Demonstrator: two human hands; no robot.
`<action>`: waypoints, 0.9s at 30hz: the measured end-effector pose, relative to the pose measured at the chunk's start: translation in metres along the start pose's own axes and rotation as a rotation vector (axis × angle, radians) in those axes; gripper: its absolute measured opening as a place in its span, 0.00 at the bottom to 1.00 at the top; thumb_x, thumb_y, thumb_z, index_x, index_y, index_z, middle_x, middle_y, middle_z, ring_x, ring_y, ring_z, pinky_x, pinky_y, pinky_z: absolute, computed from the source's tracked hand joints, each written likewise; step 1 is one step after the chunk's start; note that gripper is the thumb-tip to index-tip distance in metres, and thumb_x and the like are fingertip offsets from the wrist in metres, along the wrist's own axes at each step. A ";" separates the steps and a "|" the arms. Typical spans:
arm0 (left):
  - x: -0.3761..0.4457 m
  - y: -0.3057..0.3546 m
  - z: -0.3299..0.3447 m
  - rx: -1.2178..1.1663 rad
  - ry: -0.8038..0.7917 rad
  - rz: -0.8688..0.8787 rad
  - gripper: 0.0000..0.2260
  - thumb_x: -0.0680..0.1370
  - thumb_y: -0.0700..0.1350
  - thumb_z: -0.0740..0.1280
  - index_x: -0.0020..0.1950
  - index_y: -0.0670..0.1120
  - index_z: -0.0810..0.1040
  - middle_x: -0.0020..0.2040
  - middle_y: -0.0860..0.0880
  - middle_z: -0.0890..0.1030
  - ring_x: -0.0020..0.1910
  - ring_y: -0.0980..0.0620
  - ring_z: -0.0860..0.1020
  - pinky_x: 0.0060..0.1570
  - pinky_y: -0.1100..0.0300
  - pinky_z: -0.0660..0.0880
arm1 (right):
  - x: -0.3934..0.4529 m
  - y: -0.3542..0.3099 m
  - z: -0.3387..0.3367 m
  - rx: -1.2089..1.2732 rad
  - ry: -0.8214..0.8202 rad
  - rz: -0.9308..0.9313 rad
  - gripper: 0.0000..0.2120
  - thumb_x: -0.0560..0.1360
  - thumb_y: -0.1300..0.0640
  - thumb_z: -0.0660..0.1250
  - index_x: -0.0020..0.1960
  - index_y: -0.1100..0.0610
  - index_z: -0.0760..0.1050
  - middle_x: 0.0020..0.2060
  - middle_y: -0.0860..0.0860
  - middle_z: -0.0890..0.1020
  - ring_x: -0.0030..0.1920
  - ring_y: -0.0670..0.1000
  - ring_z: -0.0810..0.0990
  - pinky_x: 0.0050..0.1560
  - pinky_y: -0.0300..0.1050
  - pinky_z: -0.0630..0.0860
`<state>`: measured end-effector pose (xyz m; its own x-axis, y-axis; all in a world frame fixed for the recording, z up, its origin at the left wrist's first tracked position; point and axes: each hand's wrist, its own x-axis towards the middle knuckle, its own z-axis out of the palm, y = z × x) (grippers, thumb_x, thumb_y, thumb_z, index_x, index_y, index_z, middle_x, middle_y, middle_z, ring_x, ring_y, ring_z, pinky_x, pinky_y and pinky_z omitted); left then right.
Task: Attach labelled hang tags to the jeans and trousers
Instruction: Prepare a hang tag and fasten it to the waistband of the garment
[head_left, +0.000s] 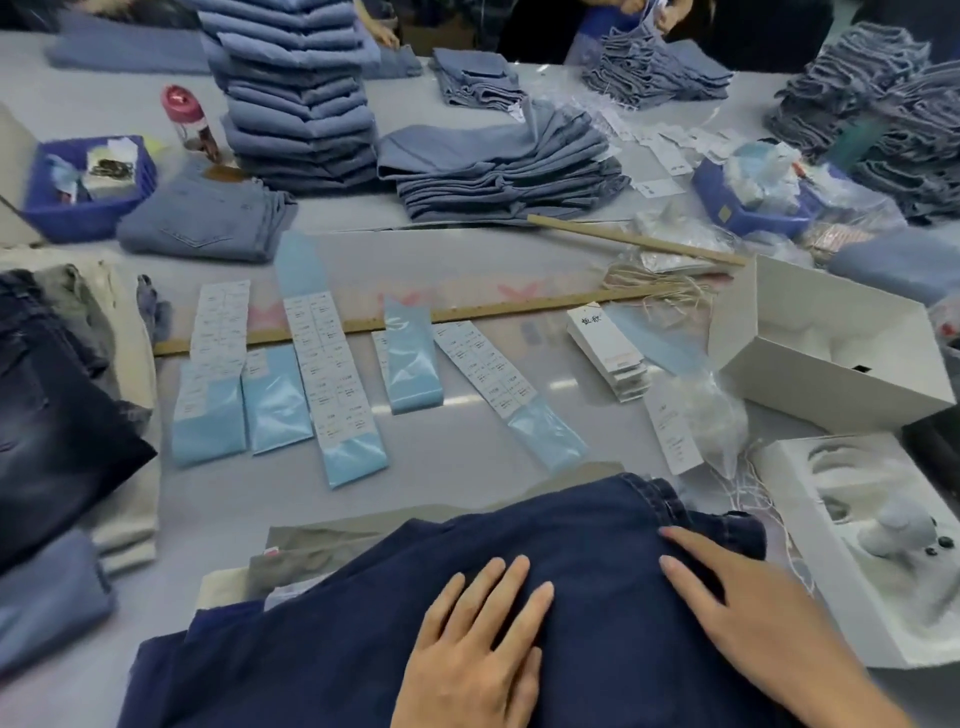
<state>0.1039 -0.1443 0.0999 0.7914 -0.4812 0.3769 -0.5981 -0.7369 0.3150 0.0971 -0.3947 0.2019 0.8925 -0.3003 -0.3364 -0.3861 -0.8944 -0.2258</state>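
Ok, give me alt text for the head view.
Both hands, left and right, lie flat and empty on dark blue jeans. Beyond them on the table lie label strips and white hang tags.

We see two bare hands, the left hand and the right hand, with short, unpainted nails. No rings, gloves or sleeves cover them; both wrists show bare.

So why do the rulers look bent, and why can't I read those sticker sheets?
Head view: the wide-angle lens bows the long wooden ruler and stretches the left hand and right hand near the bottom edge; soft focus blurs the label sheets beyond reading; overhead light leaves pale glare streaks on the table; shadows are faint.
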 end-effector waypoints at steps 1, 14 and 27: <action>0.009 0.003 0.000 0.010 0.041 -0.017 0.17 0.72 0.49 0.66 0.58 0.54 0.86 0.61 0.50 0.84 0.58 0.47 0.84 0.56 0.51 0.71 | 0.014 -0.005 -0.012 -0.197 0.020 -0.006 0.14 0.78 0.32 0.52 0.57 0.29 0.73 0.52 0.32 0.78 0.60 0.44 0.78 0.51 0.44 0.72; 0.228 -0.125 0.149 -0.114 -0.497 -0.458 0.31 0.84 0.61 0.56 0.82 0.48 0.53 0.82 0.47 0.56 0.80 0.46 0.55 0.79 0.48 0.56 | 0.309 -0.058 0.040 0.215 -0.094 -0.391 0.06 0.78 0.60 0.69 0.52 0.55 0.85 0.47 0.48 0.86 0.47 0.48 0.83 0.55 0.44 0.77; 0.208 -0.143 0.205 0.128 -0.377 -0.353 0.33 0.81 0.65 0.54 0.79 0.45 0.65 0.80 0.47 0.65 0.79 0.48 0.63 0.77 0.46 0.53 | 0.393 -0.027 0.110 0.457 -0.094 -0.596 0.24 0.65 0.64 0.81 0.60 0.56 0.82 0.51 0.46 0.81 0.50 0.41 0.80 0.52 0.29 0.74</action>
<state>0.3804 -0.2361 -0.0451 0.9462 -0.3138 -0.0795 -0.2860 -0.9254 0.2485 0.4325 -0.4524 -0.0250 0.9647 0.2388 -0.1110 0.0787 -0.6637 -0.7438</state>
